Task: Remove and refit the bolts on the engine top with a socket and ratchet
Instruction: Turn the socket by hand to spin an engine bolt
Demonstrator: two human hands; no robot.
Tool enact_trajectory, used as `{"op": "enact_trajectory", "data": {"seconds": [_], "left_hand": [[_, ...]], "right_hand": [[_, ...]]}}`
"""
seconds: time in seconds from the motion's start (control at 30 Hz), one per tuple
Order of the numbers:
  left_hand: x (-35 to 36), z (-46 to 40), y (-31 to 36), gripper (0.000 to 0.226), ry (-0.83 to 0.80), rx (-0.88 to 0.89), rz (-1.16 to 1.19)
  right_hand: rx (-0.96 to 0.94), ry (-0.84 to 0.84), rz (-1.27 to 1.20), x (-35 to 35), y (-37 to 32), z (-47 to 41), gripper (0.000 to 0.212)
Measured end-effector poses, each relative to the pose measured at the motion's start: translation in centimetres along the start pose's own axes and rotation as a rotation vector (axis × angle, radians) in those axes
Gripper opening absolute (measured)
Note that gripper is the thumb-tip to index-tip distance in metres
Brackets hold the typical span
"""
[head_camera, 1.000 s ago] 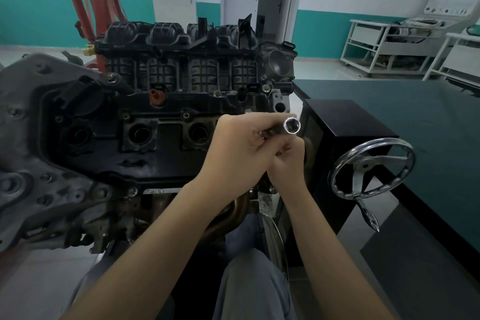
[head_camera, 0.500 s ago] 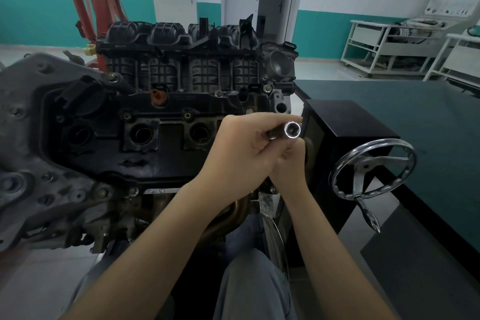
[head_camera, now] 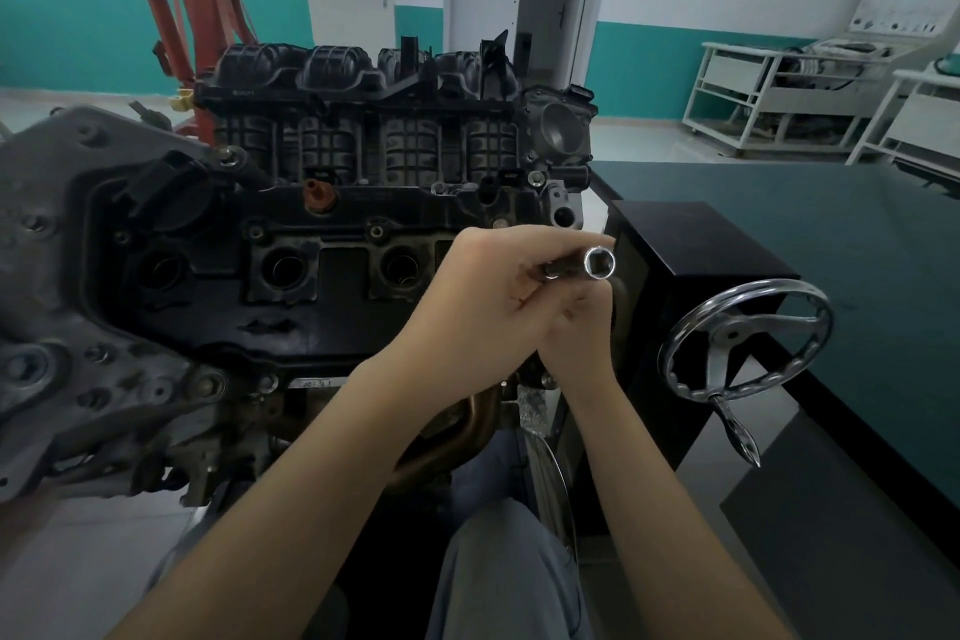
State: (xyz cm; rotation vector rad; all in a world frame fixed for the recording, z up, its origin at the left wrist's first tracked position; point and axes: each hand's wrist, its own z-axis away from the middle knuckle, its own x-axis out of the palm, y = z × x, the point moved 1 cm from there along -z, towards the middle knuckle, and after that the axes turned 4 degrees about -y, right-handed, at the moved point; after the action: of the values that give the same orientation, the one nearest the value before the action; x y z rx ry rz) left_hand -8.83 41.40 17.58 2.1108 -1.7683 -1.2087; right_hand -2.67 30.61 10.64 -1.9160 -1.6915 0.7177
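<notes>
The socket (head_camera: 599, 263), chrome, with its open end facing the camera, is held in front of the engine top (head_camera: 291, 276) at its 3 o'clock edge. The left hand (head_camera: 475, 296) curls round the dark shank behind the socket. The right hand (head_camera: 576, 327) sits directly below at 6 o'clock, touching the left hand, fingers curled on the tool; the part it grips is hidden. Open plug wells lie at 9 o'clock of the hands. A chrome handwheel (head_camera: 745, 340) stands at 3 o'clock, beside the dark green surface (head_camera: 831, 234).
</notes>
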Motion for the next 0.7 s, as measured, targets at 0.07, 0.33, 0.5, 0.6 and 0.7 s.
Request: {"op": "enact_trajectory", "data": {"seconds": [0.07, 0.33, 0.5, 0.6, 0.7], "left_hand": [[0.0, -0.1, 0.0, 0.031, -0.02, -0.02, 0.01], [0.9, -0.2, 0.3, 0.014, 0.176, 0.108, -0.151], [0.4, -0.2, 0.0, 0.03, -0.001, -0.022, 0.084], [0.7, -0.4, 0.0, 0.024, 0.116, 0.028, -0.063], [1.1, -0.2, 0.0, 0.012, 0.228, 0.059, -0.154]], "right_hand": [[-0.007, 0.005, 0.026, 0.2, -0.2, 0.0, 0.014], [-0.037, -0.013, -0.034, -0.1, -0.3, -0.1, 0.033], [0.009, 0.023, -0.02, 0.0, -0.4, 0.1, 0.015], [-0.031, 0.032, 0.025, 0.0, -1.1, 0.0, 0.013], [-0.042, 0.04, -0.023, -0.1, -1.1, -0.2, 0.022]]}}
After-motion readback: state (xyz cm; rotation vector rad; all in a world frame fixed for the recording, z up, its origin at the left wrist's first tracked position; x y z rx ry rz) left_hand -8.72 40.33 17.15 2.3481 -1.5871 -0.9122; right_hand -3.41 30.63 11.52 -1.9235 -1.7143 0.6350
